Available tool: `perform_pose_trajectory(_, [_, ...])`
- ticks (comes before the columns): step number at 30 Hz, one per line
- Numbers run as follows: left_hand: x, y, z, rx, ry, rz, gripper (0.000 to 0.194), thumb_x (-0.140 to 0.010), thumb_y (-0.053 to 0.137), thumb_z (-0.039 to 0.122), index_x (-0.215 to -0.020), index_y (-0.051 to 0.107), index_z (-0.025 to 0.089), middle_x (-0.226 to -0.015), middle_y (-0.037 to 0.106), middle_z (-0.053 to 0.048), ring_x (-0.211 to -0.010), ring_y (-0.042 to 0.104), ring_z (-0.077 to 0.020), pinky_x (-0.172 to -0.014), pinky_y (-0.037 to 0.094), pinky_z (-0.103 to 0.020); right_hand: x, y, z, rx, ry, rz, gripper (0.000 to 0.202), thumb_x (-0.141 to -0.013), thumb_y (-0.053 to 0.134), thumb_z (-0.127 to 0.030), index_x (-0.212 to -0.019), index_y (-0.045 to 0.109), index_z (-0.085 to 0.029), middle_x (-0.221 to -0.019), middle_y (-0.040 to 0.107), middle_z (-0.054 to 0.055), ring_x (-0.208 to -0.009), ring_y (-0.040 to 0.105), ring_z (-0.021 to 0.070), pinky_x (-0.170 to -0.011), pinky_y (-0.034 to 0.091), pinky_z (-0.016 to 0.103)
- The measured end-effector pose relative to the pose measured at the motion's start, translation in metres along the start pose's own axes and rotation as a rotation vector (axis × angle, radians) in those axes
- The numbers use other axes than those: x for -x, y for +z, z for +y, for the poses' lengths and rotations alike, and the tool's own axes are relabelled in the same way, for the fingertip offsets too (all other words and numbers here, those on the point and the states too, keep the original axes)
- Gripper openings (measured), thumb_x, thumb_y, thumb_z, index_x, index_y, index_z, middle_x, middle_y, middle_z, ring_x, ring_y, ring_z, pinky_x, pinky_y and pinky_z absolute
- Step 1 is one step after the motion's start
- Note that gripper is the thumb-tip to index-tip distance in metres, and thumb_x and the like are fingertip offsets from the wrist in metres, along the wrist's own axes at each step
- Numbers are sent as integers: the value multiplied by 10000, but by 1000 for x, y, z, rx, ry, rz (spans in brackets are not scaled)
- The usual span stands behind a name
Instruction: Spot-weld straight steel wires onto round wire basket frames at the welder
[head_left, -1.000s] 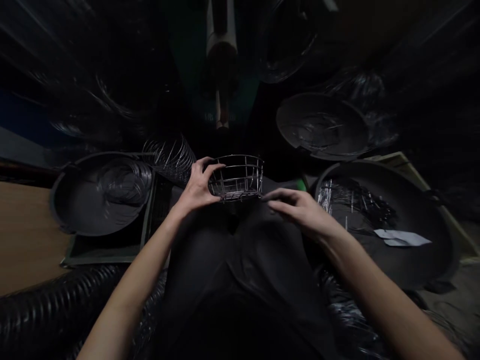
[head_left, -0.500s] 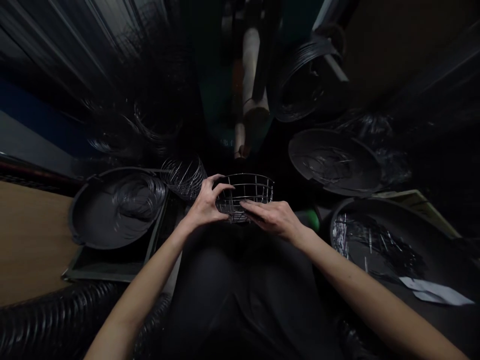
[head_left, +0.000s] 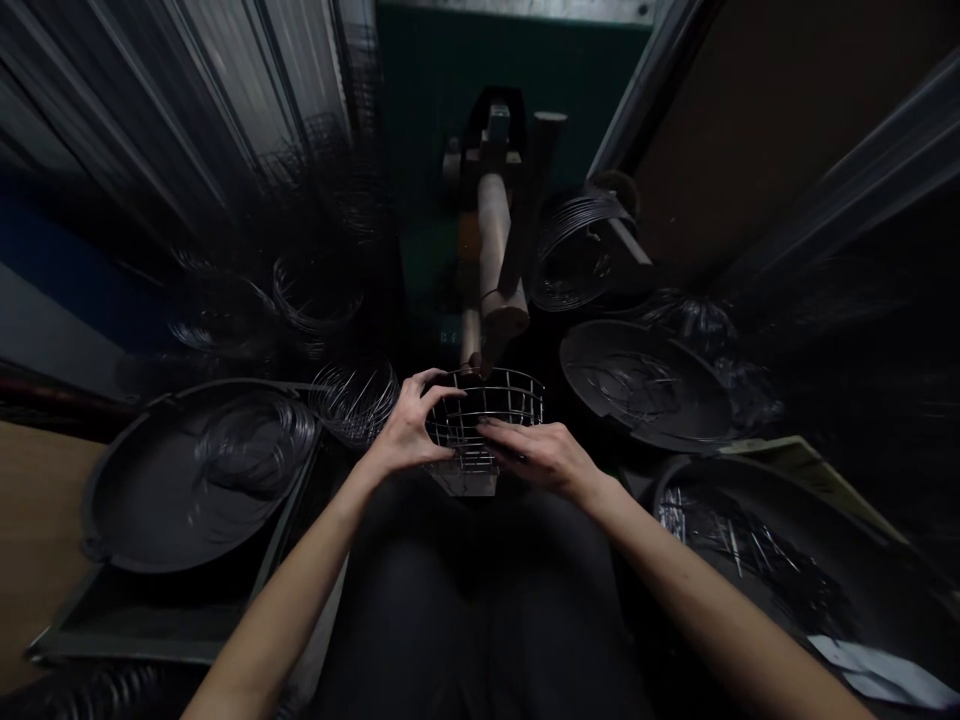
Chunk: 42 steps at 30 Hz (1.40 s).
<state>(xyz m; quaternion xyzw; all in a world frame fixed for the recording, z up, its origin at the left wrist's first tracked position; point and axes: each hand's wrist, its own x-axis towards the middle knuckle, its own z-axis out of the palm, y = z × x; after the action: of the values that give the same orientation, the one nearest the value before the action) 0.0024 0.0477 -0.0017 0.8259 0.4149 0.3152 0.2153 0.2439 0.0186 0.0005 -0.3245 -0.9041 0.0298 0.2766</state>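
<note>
Wire basket point(head_left: 517, 414): centre, left rim pinched between thumb and fingers of left hand point(head_left: 405, 425). Right hand point(head_left: 551, 455): fingers at basket's near side; grip indeterminable. From basket: machine arm point(head_left: 495, 230), 12 o'clock, obstructing; pans at 9 point(head_left: 142, 500), 3 point(head_left: 652, 428) and 4 point(head_left: 862, 540).

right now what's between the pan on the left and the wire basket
In the head view, a loose coil of wire and the left hand lie between the pan and the wire basket.
</note>
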Motion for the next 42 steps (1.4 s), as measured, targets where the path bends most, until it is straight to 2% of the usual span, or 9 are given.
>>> perform_pose_trajectory(5, [-7, -4, 0, 10, -10, -3, 696, -555, 789, 218, -1200, 531, 258, -1367, 366, -99, -1298, 361, -312, -1092, 366, -501, -7, -4, 5, -5, -10, 13, 284, -953, 521, -239, -1218, 619, -215, -1186, 640, 44, -900, 691, 179, -739, 596, 265])
perform_pose_trajectory(12, [-14, -9, -5, 35, 6, -11, 675, -566, 805, 308, -1187, 546, 249, -1332, 400, -99, -1272, 396, -301, -1077, 387, -483, -15, -2, 7, -27, 45, 11, 275, -970, 497, -288, -1207, 622, -229, -1154, 658, 21, -949, 677, 169, -751, 588, 246])
perform_pose_trajectory(17, [-15, -12, -6, 48, 13, -14, 684, -557, 818, 369, -1179, 562, 247, -1287, 439, -87, -1240, 432, -286, -1072, 391, -470, -12, -5, -4, -48, 134, -5, 292, -960, 515, -290, -1234, 605, -247, -1174, 652, 12, -982, 666, 175, -833, 570, 273])
perform_pose_trajectory(20, [-18, -12, -7, 49, -12, -18, 688, -542, 821, 339, -1178, 570, 254, -1280, 446, -78, -1248, 431, -282, -1074, 390, -462, -5, -6, -15, 32, 245, 146, 264, -973, 493, -312, -1176, 633, -218, -1177, 647, 59, -985, 656, 183, -847, 553, 282])
perform_pose_trajectory(23, [-25, -12, -11, 76, -50, -17, 696, -531, 830, 342, -1174, 579, 253, -1279, 449, -77, -1249, 439, -276, -1077, 387, -460, -6, -6, -18, 141, 378, 298, 254, -961, 509, -379, -937, 683, -196, -979, 655, 84, -808, 650, 179, -707, 538, 276])
perform_pose_trajectory(27, [-39, -14, -17, 94, -97, 4, 702, -524, 833, 351, -1168, 581, 231, -1293, 436, -93, -1256, 438, -286, -1085, 370, -483, -18, -4, -8, 111, 467, 306, 312, -953, 494, -437, -834, 652, -197, -848, 596, 61, -707, 588, 167, -622, 474, 272])
perform_pose_trajectory(32, [-45, -16, -21, 79, -40, 13, 689, -527, 832, 348, -1157, 587, 214, -1260, 464, -103, -1242, 446, -284, -1071, 381, -480, -25, -3, -2, 8, 508, 317, 335, -942, 487, -474, -827, 641, -200, -832, 583, 53, -685, 563, 165, -605, 433, 278])
perform_pose_trajectory(36, [-54, -17, -26, 79, -62, 11, 677, -523, 818, 317, -1154, 590, 224, -1257, 466, -81, -1225, 464, -263, -1077, 383, -451, -32, -3, 3, 9, 561, 325, 268, -906, 556, -436, -807, 647, -204, -827, 580, 47, -681, 552, 169, -585, 409, 281])
perform_pose_trajectory(42, [-76, -18, -41, 132, -110, 3, 711, -504, 822, 359, -1158, 593, 200, -1226, 488, -83, -1191, 492, -264, -1078, 373, -446, -53, 1, 22, 7, 641, 324, 207, -842, 635, -401, -779, 656, -204, -767, 557, 26, -639, 525, 165, -587, 407, 286])
